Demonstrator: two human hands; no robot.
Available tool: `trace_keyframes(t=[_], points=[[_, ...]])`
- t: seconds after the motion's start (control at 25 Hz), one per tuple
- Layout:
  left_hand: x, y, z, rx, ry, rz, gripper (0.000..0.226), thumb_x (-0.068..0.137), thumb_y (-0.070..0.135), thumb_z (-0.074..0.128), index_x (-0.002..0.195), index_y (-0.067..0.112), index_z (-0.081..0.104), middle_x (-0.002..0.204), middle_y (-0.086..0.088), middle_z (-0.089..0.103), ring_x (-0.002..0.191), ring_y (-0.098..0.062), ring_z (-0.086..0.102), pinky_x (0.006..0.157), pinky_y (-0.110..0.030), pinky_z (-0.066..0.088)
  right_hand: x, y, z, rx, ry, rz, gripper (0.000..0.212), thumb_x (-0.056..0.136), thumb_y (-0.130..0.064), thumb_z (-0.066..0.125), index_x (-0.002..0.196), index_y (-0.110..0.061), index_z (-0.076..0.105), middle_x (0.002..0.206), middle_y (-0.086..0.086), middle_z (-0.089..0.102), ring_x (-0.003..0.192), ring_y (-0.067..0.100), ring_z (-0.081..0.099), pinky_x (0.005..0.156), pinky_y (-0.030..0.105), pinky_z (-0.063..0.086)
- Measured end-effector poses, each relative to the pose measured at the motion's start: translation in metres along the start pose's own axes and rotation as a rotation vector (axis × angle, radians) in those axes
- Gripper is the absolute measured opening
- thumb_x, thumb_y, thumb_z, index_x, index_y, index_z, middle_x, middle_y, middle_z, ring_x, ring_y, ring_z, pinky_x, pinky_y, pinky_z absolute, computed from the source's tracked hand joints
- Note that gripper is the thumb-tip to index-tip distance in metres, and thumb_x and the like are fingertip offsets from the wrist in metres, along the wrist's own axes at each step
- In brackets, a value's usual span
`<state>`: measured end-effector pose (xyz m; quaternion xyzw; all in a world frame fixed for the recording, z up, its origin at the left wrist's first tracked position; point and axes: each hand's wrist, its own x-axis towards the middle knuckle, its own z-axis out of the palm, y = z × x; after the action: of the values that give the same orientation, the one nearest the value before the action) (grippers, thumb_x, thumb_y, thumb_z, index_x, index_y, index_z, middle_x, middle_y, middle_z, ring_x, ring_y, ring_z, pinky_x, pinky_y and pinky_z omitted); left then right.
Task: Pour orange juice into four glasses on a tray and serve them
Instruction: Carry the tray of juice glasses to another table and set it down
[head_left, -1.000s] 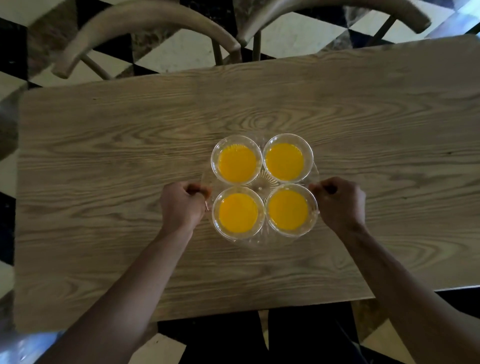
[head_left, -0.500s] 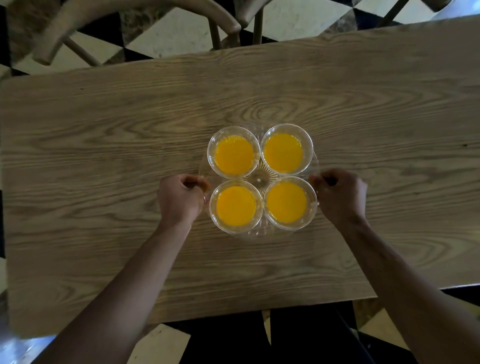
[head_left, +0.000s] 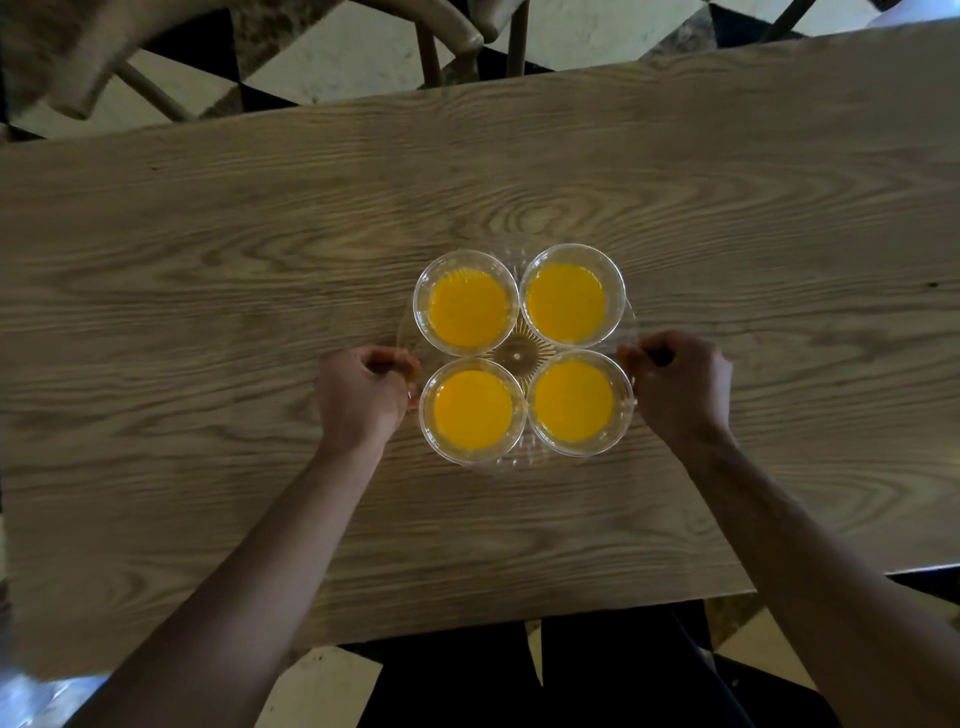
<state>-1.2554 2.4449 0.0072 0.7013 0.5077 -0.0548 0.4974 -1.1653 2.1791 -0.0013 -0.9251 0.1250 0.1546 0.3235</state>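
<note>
Clear tray (head_left: 517, 358) sits on the wood table (head_left: 208, 260), a little right of centre. Four glasses on it, two by two, rims touching or nearly so, each holding orange juice.

Glass at 10 o'clock of the tray centre (head_left: 466, 304); at 2 o'clock (head_left: 570, 296); at 8 o'clock (head_left: 471, 410); at 4 o'clock (head_left: 579, 402). Juice levels look alike in all four.

Left hand (head_left: 361, 397) at the tray's 9 o'clock edge, fingers curled, pinching the rim beside the near-left glass. Right hand (head_left: 680, 384) at the 3 o'clock edge, fingers curled the same way onto the rim beside the near-right glass. Both forearms reach in from 6 o'clock.

Cannot tell whether the tray rests on the table or is lifted clear.

Chairs (head_left: 457, 31) at 12 o'clock beyond the far table edge, over a checkered floor (head_left: 322, 62).
</note>
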Motion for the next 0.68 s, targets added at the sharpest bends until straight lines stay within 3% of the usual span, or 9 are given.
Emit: trace_keyframes(t=[0.28,0.68], points=[[0.004,-0.003,-0.001,-0.005,0.007,-0.012,0.029,0.097,-0.001,0.073,0.079,0.023,0.074,0.077,0.000,0.076,0.051,0.001,0.071,0.045,-0.016,0.054,0.002,0.000,0.005,0.005,0.006,-0.010,0.016,0.089,-0.027,0.072,0.088,-0.013,0.080,0.071,-0.005,0.069,0.063,0.002,0.059,0.052,-0.004,0.035],[0.009,-0.008,-0.002,-0.010,-0.007,-0.024,0.038,0.096,-0.011,0.062,0.076,0.019,0.073,0.075,-0.004,0.074,0.053,-0.007,0.069,0.045,-0.017,0.055,0.001,-0.001,0.012,-0.008,0.009,-0.005,0.015,0.089,-0.027,0.073,0.087,-0.013,0.079,0.070,-0.006,0.067,0.065,0.005,0.059,0.051,-0.002,0.035]])
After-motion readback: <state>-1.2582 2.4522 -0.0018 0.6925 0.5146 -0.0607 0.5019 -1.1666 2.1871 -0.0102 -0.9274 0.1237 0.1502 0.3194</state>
